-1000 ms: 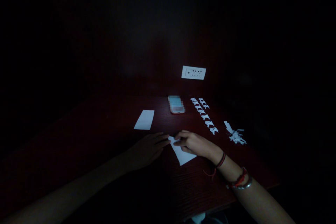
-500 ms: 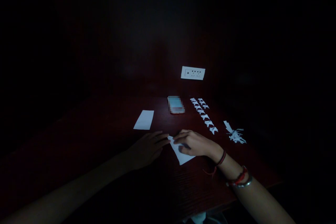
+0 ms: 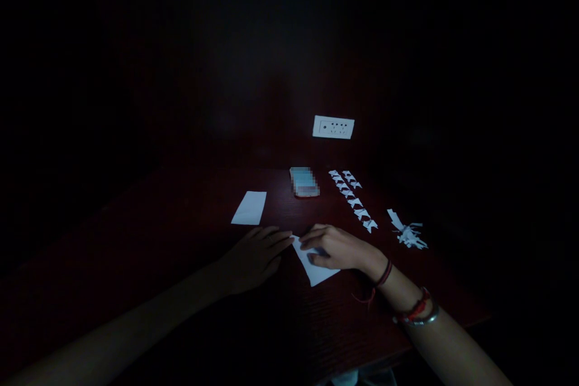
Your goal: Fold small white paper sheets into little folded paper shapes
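Note:
A small white paper sheet (image 3: 314,270) lies on the dark red table (image 3: 190,235) in front of me. My right hand (image 3: 337,247) rests on top of it, fingers curled and pressing its upper part flat. My left hand (image 3: 254,255) lies flat on the table beside the paper's left corner, with its fingertips stretched out and touching the edge. Red thread bands and a metal bangle (image 3: 418,312) circle my right wrist. The scene is very dark.
A second white paper sheet (image 3: 249,208) lies further back on the left. A phone (image 3: 304,181) sits behind the hands. A row of several small folded paper pieces (image 3: 353,199) runs to its right, with paper scraps (image 3: 407,232) beyond. A white wall socket (image 3: 333,127) is behind.
Both hands stay on the paper with almost no movement. My right hand's fingers have settled slightly lower onto the sheet.

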The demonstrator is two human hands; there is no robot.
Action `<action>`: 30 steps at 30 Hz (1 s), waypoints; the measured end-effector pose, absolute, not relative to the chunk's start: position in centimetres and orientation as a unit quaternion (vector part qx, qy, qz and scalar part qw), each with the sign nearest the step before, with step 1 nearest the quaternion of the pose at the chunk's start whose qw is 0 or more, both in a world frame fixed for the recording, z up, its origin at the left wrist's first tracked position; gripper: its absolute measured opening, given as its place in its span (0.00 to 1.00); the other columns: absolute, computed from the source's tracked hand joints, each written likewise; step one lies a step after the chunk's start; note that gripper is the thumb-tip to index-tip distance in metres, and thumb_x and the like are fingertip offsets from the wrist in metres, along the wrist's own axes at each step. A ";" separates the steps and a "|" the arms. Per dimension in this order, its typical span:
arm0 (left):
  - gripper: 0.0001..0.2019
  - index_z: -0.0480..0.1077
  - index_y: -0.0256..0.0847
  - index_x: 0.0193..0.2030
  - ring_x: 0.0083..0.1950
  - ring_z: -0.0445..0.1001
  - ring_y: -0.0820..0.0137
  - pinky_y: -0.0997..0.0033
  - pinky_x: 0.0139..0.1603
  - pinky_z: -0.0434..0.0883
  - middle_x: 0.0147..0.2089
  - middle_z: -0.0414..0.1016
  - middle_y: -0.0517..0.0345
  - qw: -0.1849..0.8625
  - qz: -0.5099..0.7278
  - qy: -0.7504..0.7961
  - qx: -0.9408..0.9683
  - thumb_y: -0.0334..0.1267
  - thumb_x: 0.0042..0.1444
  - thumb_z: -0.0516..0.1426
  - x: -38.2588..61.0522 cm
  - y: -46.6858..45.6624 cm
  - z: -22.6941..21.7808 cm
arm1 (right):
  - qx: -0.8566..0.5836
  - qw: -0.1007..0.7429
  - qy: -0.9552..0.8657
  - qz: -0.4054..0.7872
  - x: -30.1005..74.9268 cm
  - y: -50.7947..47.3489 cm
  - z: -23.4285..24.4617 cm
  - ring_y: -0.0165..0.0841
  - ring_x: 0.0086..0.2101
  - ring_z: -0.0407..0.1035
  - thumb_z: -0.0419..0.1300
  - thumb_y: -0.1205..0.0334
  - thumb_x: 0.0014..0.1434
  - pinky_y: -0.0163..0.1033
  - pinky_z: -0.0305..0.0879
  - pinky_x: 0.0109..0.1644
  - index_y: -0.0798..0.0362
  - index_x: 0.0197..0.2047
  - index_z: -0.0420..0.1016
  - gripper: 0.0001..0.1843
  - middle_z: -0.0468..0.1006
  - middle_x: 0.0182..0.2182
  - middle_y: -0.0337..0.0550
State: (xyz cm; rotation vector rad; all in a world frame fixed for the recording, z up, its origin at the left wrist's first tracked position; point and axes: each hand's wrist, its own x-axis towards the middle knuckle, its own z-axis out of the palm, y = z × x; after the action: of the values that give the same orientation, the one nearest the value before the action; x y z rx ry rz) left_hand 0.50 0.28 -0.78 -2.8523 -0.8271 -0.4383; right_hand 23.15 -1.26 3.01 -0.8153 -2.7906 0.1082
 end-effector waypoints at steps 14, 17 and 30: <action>0.20 0.52 0.43 0.55 0.55 0.51 0.63 0.60 0.51 0.53 0.55 0.57 0.58 0.062 -0.154 -0.264 -0.950 0.33 0.53 0.45 0.8 -0.3 0.4 | -0.305 0.162 -0.937 0.051 22.6 -0.8 2.9 0.29 0.39 0.62 0.48 0.71 0.53 0.34 0.57 0.45 0.58 0.41 0.68 0.13 0.69 0.36 0.45; 0.21 0.52 0.42 0.55 0.55 0.52 0.62 0.60 0.51 0.53 0.55 0.57 0.58 0.068 -0.154 -0.266 -0.949 0.34 0.53 0.45 0.9 -0.5 0.5 | -0.332 0.157 -0.930 0.023 22.4 -0.7 2.7 0.30 0.39 0.61 0.49 0.69 0.53 0.35 0.58 0.44 0.57 0.45 0.66 0.15 0.66 0.37 0.46; 0.21 0.52 0.43 0.55 0.54 0.53 0.61 0.58 0.51 0.52 0.55 0.56 0.59 0.073 -0.136 -0.284 -0.946 0.33 0.52 0.45 1.0 -0.6 0.6 | -0.362 0.070 -0.925 -0.088 22.4 -1.2 3.6 0.31 0.34 0.63 0.45 0.63 0.55 0.37 0.56 0.41 0.55 0.37 0.70 0.14 0.68 0.31 0.43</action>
State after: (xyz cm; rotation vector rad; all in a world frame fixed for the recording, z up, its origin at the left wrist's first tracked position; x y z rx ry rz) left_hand 1.00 -0.65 0.56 -2.8430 -0.8528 -0.4084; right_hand 22.44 -1.15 3.60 -1.0901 -2.7843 -0.2658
